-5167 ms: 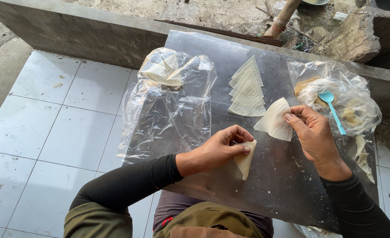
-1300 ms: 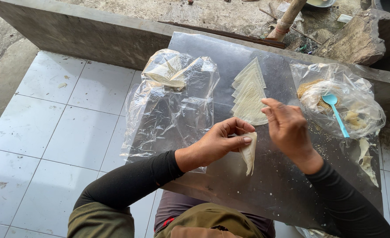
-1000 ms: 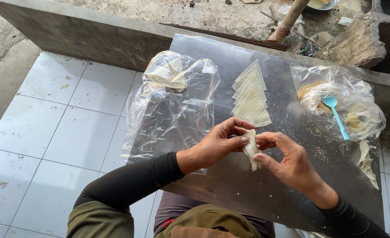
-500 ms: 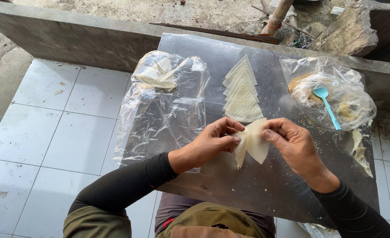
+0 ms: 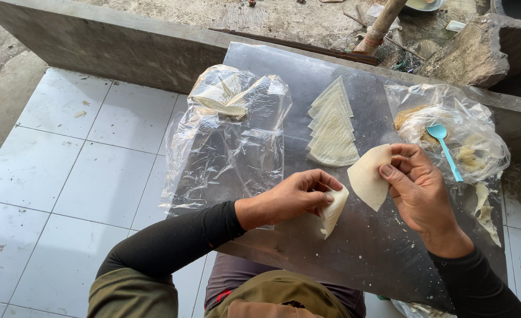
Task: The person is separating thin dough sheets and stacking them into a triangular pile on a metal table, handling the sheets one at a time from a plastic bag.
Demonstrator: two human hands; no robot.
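Now the left hand [image 5: 295,197] is closed on a folded pastry wrapper [image 5: 333,210]. The thumb and the fingers pinch together on the upper edge of it, near the wide end, and the pointed end hangs down toward the metal sheet [image 5: 307,76], which lies across the person's lap. Whether the tip touches the sheet, I cannot tell. This wrapper looks like a narrow cone or a folded triangle, pale cream in colour.

The right hand [image 5: 422,197] holds a second wrapper [image 5: 369,175], which is flat and not folded. The thumb lies on the front of the right edge and the fingers are curled behind it, so the grip is closed on that edge only; most of the wrapper stands free to the left of the hand. The two wrappers are near each other but apart, with a small gap between them.

Just above the flat wrapper, a stack of wrappers [image 5: 333,128] lies on the sheet in an overlapping row, each one a triangle with a rounded base. To the left of the stack there is a crumpled clear plastic bag [image 5: 231,141] with a few more wrappers in its upper part. To the right, a second plastic bag [image 5: 478,138] holds some filling, and a light blue spoon [image 5: 445,147] rests on it. White floor tiles [image 5: 66,171] are on the left side.
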